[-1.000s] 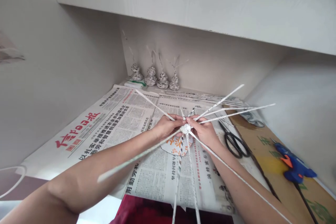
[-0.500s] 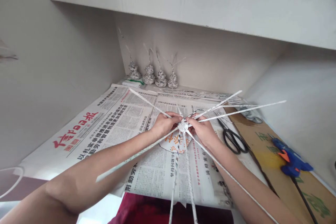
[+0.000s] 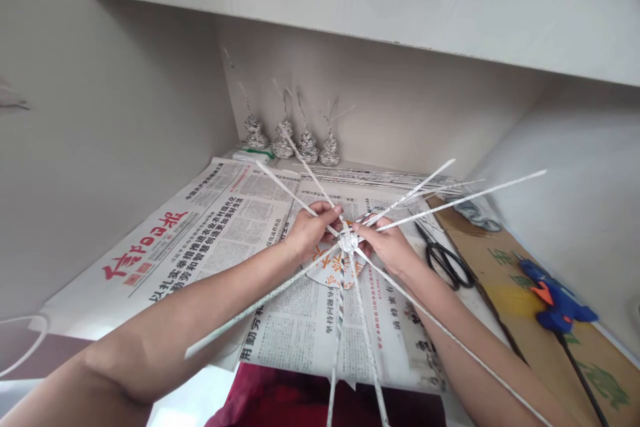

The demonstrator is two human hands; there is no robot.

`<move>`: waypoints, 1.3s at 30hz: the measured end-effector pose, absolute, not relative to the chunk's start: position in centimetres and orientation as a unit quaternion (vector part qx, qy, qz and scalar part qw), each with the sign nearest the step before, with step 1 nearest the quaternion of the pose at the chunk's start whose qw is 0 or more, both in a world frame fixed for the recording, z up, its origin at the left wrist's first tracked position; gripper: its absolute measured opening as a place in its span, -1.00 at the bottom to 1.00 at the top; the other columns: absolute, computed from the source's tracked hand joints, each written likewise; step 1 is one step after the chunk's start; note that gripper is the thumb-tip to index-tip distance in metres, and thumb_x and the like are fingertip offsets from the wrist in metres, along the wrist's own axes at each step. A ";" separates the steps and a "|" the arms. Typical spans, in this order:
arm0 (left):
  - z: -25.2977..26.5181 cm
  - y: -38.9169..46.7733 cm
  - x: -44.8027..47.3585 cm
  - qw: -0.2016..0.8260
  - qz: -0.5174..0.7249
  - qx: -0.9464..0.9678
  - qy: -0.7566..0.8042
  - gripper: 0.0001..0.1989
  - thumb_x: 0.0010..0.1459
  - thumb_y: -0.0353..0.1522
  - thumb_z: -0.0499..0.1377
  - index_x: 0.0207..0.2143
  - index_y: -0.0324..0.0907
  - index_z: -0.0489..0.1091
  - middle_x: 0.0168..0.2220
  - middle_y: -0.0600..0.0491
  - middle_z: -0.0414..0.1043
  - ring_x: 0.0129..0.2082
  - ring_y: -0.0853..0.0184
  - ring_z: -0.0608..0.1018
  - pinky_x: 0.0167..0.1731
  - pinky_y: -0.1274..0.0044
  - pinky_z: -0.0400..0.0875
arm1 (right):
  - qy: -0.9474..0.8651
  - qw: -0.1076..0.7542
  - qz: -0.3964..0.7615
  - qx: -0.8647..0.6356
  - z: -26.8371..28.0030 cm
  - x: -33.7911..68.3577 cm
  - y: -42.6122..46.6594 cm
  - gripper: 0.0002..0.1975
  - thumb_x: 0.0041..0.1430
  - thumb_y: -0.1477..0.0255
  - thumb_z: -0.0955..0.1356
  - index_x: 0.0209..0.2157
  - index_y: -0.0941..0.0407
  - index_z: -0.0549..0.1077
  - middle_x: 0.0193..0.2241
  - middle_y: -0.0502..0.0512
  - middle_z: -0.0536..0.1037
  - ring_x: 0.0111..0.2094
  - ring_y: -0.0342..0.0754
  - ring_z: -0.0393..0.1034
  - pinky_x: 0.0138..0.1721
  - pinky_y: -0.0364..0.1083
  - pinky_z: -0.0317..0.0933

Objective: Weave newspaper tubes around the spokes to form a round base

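A star-shaped paper weave (image 3: 349, 241) with a small woven centre is held over the newspaper, and several rolled paper strips radiate from it. My left hand (image 3: 314, 229) pinches one paper strip (image 3: 316, 181) near the centre, at its far left side; this strip points up and away. On the opposite side, my right hand (image 3: 384, 240) grips the centre's right edge, thumb on top, where strips run out to the upper right. The fingers under the weave are partly hidden. Beneath it lies a white piece with orange characters (image 3: 330, 273).
Newspaper sheets (image 3: 210, 233) cover the table. Several gourd-shaped woven paper pieces (image 3: 307, 147) stand at the back wall, before them a bundle of paper rolls (image 3: 370, 178). To the right are black scissors (image 3: 445, 260), cardboard (image 3: 505, 293) and a blue glue gun (image 3: 555, 297).
One strip at the far side now leans up and to the left, with my left thumb and finger at its base. My left hand has shifted slightly; the right stays at the centre.
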State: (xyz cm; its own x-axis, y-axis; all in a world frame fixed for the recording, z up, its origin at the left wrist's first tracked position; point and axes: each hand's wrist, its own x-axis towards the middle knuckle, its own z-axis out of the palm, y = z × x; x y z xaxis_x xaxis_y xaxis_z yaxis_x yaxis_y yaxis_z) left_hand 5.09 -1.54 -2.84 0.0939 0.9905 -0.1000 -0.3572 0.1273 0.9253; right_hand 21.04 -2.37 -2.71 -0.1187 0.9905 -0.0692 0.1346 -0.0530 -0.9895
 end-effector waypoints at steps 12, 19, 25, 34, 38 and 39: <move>-2.0 0.1 1.5 0.748 0.256 0.519 0.324 -0.58 -0.23 -0.45 0.40 -0.22 -0.28 0.48 -0.25 -0.13 0.52 -0.34 0.31 0.57 -0.37 0.56 0.46 | -0.524 0.420 0.567 -0.477 -2.7 22.2 -1.7 -0.75 -0.11 0.31 0.47 -0.52 0.14 0.36 -0.65 -0.02 0.47 -0.66 -0.14 0.33 -0.65 -0.17 0.21; -3.2 -0.3 2.8 0.747 0.282 0.490 0.350 -0.66 -0.24 -0.30 0.43 -0.45 -0.33 0.44 -0.54 0.04 0.42 -0.63 0.51 0.44 -0.70 0.73 0.24 | -0.548 0.393 0.552 -0.490 -2.8 21.4 -2.3 -0.75 -0.13 0.32 0.47 -0.53 0.13 0.34 -0.71 -0.10 0.40 -0.70 -0.18 0.26 -0.68 -0.19 0.15; -3.3 -0.5 3.4 0.705 0.365 0.451 0.409 -0.61 -0.37 -0.35 0.46 -0.52 -0.30 0.34 -0.55 0.10 0.38 -0.55 0.44 0.49 -0.58 0.64 0.42 | -0.588 0.350 0.561 -0.466 -2.2 21.9 -2.7 -0.69 -0.10 0.24 0.47 -0.36 0.14 0.43 -0.60 -0.04 0.48 -0.62 -0.16 0.32 -0.65 -0.20 0.17; -2.9 -0.1 2.9 0.732 0.332 0.438 0.402 -0.63 -0.36 -0.36 0.46 -0.48 -0.33 0.43 -0.50 0.03 0.43 -0.51 0.44 0.50 -0.52 0.64 0.42 | -0.594 0.306 0.555 -0.496 -1.9 22.3 -2.5 -0.68 -0.17 0.26 0.50 -0.44 0.21 0.49 -0.63 -0.01 0.47 -0.65 -0.22 0.27 -0.68 -0.25 0.08; -2.4 -0.1 2.8 0.746 0.303 0.426 0.413 -0.70 -0.31 -0.41 0.43 -0.47 -0.32 0.44 -0.52 0.05 0.42 -0.55 0.47 0.48 -0.57 0.67 0.39 | -0.589 0.334 0.550 -0.488 -1.8 22.0 -2.6 -0.66 -0.23 0.28 0.52 -0.42 0.22 0.50 -0.58 0.00 0.50 -0.61 -0.22 0.30 -0.59 -0.22 0.15; -2.3 -0.1 2.8 0.749 0.298 0.421 0.415 -0.72 -0.29 -0.42 0.41 -0.47 -0.32 0.44 -0.52 0.06 0.42 -0.55 0.48 0.47 -0.57 0.68 0.39 | -0.588 0.336 0.547 -0.492 -1.8 22.0 -2.6 -0.65 -0.23 0.28 0.52 -0.41 0.22 0.50 -0.58 0.00 0.50 -0.61 -0.22 0.29 -0.59 -0.22 0.15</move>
